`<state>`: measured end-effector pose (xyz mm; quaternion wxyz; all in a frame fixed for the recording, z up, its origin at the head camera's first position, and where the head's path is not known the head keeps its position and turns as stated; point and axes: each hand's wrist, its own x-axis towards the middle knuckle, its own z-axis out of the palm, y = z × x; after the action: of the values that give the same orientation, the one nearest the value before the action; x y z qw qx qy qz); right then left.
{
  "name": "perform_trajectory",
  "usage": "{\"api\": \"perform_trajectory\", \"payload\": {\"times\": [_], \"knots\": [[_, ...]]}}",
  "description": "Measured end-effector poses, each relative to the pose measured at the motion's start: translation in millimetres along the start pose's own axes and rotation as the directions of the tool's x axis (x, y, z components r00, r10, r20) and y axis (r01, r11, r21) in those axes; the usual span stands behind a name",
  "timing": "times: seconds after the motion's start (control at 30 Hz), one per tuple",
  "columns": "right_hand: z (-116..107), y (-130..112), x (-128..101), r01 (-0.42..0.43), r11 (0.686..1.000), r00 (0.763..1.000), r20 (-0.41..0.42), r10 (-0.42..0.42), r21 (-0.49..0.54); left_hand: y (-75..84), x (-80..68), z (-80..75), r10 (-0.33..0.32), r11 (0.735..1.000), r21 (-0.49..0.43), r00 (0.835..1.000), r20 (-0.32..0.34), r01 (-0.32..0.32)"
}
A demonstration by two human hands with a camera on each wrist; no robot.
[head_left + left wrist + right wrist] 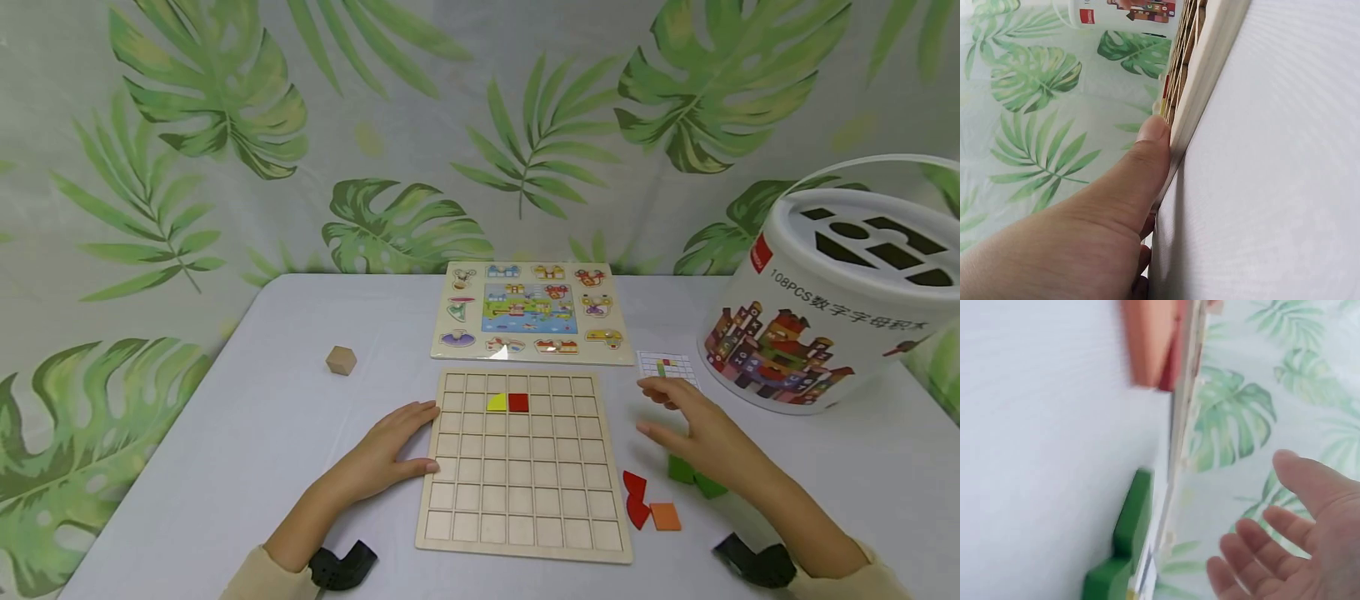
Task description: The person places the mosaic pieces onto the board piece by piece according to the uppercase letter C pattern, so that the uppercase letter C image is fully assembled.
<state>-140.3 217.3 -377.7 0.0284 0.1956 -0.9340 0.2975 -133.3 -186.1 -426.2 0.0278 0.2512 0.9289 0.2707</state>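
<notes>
A wooden grid board [495, 475] lies flat on the white table. In its second row from the back, a yellow quarter-round piece [497, 403] sits beside a red square [518, 402]. My left hand [382, 450] rests at the board's left edge, its thumb [1154, 131] and fingertips touching the rim. My right hand [697, 429] hovers empty to the right of the board, fingers loosely bent and thumb apart. Under and beside it lie two green pieces [680, 469]. Nearer the front are two red fan-shaped pieces [634, 484] and an orange square [665, 517].
A small pattern card [678, 367] lies just beyond the right hand. Behind the board is a picture puzzle [528, 312]. A large white bucket [787, 333] with a slotted lid stands at the back right. One plain wooden cube [342, 360] sits at the left.
</notes>
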Motion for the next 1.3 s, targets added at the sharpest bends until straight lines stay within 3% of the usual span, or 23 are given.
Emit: {"api": "perform_trajectory", "payload": {"times": [0.27,0.43,0.57,0.7,0.97,1.3], "knots": [[-5.0,26.8,-24.4,-0.109,0.991,0.993,0.038,0.112,-0.075,1.6,0.6,-1.2,0.008,1.000,0.002,1.000,0.000,-0.008],[-3.4,38.9,-29.9,-0.109,0.989,0.991,0.070,0.116,-0.098,1.6,1.3,-1.3,0.012,1.000,0.005,1.000,0.000,-0.012],[0.4,44.6,-30.6,-0.060,0.994,0.995,0.068,0.067,-0.093,1.4,1.7,-1.2,0.011,1.000,0.005,1.000,0.000,-0.011],[3.1,46.2,-30.4,-0.048,0.995,0.997,0.049,0.052,-0.087,1.4,1.5,-0.9,0.010,1.000,0.003,1.000,0.002,-0.010],[2.4,43.3,-27.7,-0.206,0.965,0.977,0.018,0.212,-0.165,1.0,0.8,-0.5,0.006,1.000,-0.001,1.000,0.003,-0.006],[2.4,37.3,-23.1,-0.217,0.962,0.972,0.052,0.228,-0.166,0.5,0.2,-0.5,-0.001,1.000,-0.001,1.000,0.005,0.001]]}}
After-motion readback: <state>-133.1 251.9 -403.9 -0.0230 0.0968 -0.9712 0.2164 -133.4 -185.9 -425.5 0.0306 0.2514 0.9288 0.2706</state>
